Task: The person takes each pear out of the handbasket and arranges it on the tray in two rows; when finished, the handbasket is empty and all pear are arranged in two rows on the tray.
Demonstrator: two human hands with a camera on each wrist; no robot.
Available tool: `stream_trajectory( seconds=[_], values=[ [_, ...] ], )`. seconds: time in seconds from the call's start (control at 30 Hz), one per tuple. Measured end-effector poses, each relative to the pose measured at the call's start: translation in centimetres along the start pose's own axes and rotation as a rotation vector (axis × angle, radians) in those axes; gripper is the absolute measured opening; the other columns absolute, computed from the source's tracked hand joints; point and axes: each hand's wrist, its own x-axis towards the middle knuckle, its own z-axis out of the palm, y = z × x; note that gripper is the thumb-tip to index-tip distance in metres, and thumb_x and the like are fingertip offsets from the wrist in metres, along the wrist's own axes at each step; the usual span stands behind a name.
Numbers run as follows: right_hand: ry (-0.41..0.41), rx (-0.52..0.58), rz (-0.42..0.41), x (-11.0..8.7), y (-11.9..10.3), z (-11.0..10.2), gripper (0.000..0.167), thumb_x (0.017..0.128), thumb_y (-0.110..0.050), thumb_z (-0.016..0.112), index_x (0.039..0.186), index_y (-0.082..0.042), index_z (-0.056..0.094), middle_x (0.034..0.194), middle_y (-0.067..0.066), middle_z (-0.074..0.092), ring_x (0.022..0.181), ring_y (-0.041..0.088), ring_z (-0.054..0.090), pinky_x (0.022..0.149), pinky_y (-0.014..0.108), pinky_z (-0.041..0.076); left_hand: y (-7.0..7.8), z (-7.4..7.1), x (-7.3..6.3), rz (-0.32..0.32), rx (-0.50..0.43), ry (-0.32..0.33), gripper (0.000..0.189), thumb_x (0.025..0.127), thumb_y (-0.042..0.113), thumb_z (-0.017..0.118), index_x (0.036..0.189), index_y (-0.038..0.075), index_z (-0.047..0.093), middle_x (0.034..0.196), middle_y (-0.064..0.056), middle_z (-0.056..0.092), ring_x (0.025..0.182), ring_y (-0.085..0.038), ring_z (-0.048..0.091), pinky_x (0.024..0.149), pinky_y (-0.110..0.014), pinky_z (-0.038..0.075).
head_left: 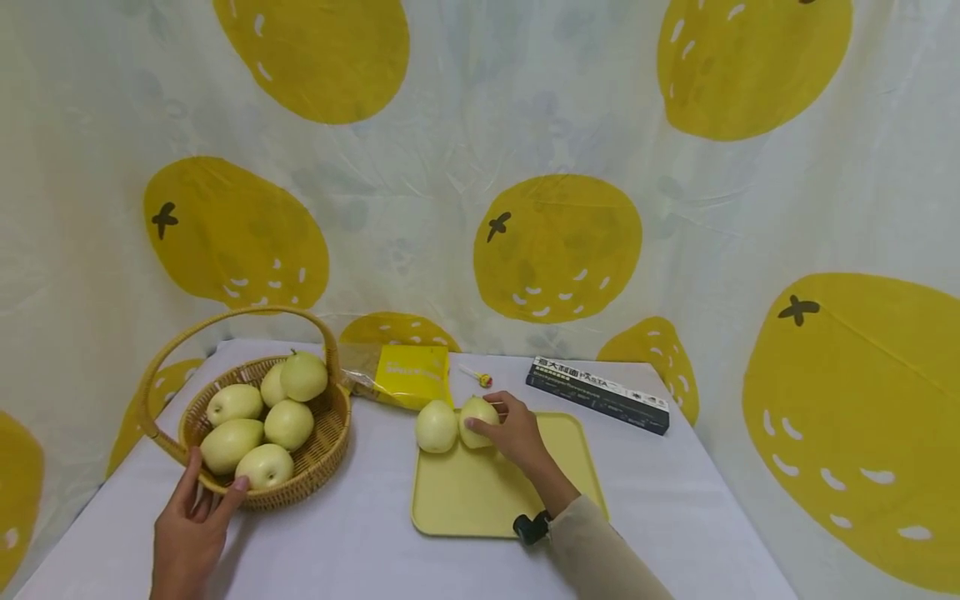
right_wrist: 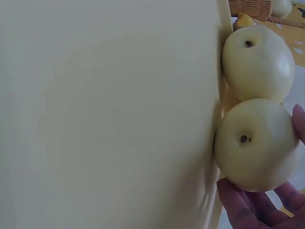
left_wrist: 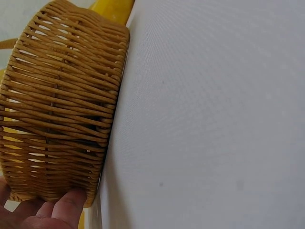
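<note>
My left hand [head_left: 191, 533] grips the near-left rim of a wicker basket [head_left: 330, 442], thumb over the edge; in the left wrist view its fingers lie against the woven side. Several pale yellow-green pears [head_left: 232, 444] lie in the basket, under its arched handle. At the far left part of a yellow tray [head_left: 487, 508], my right hand [head_left: 513, 429] holds a pear [head_left: 477, 421] between thumb and fingers. Another pear [head_left: 436, 427] sits just left of it. In the right wrist view the held pear [right_wrist: 255, 148] and its neighbour [right_wrist: 257, 62] touch side by side.
Behind the tray lie a yellow-labelled bag [head_left: 412, 375], a small lollipop [head_left: 483, 380] and, to the right, a black-and-white pasta box [head_left: 596, 394]. A white cloth covers the table [head_left: 360, 542]. A fruit-printed curtain [head_left: 435, 208] hangs around the back and sides.
</note>
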Motion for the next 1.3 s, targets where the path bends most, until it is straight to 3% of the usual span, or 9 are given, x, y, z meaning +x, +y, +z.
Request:
stream_trajectory(
  seconds=[0.3,0.43,0.63,0.83,1.1,1.3],
  values=[
    [0.0,-0.015,-0.02,0.0,0.2,-0.7,0.06,0.085,-0.043,0.091,0.135,-0.019,0.068,0.135,0.01,0.072,0.123,0.031,0.07,0.1,0.047,0.065,-0.2,0.1,0.2,0.025,0.035,0.008,0.088,0.098,0.05,0.074,0.161,0.053,0.013,0.169,0.031,0.004,0.164,-0.02,0.015,0.123,-0.016,0.032],
    [-0.017,-0.03,-0.038,-0.2,-0.1,-1.3,0.065,0.082,-0.035,0.095,0.138,-0.018,0.067,0.14,0.01,0.07,0.125,0.034,0.07,0.102,0.049,0.066,-0.1,0.0,0.2,0.019,0.045,0.019,0.088,0.098,0.05,0.074,0.16,0.054,0.013,0.17,0.028,0.003,0.163,-0.02,0.016,0.123,-0.016,0.032],
    [-0.031,-0.038,-0.068,-0.9,-0.4,-1.8,0.059,0.08,-0.022,0.096,0.132,-0.018,0.07,0.136,0.012,0.072,0.12,0.036,0.072,0.099,0.049,0.067,-0.2,0.1,0.3,0.007,0.041,0.029,0.088,0.097,0.051,0.075,0.16,0.055,0.013,0.171,0.026,0.003,0.163,-0.02,0.016,0.124,-0.017,0.031],
    [0.022,-0.047,-0.113,-1.3,-0.5,-1.9,0.059,0.079,-0.023,0.097,0.132,-0.019,0.07,0.137,0.013,0.071,0.122,0.036,0.071,0.099,0.05,0.066,-0.3,0.2,0.2,0.016,0.043,0.035,0.087,0.098,0.049,0.075,0.16,0.054,0.014,0.172,0.025,0.005,0.163,-0.021,0.018,0.122,-0.015,0.032],
    [0.094,0.054,-0.208,-2.1,-3.1,-1.8,0.057,0.081,-0.024,0.096,0.132,-0.017,0.071,0.135,0.005,0.072,0.123,0.034,0.07,0.095,0.046,0.069,0.0,0.2,0.2,0.007,0.045,0.034,0.087,0.098,0.05,0.074,0.159,0.056,0.014,0.172,0.024,0.004,0.163,-0.023,0.018,0.122,-0.017,0.032],
    [0.064,0.121,-0.241,-3.1,-5.9,-0.7,0.057,0.082,-0.028,0.095,0.134,-0.024,0.07,0.136,-0.005,0.071,0.124,0.027,0.068,0.099,0.049,0.068,-0.1,0.1,0.2,0.013,0.07,0.037,0.087,0.098,0.051,0.074,0.16,0.055,0.013,0.172,0.026,0.005,0.163,-0.025,0.019,0.121,-0.015,0.033]
  ],
)
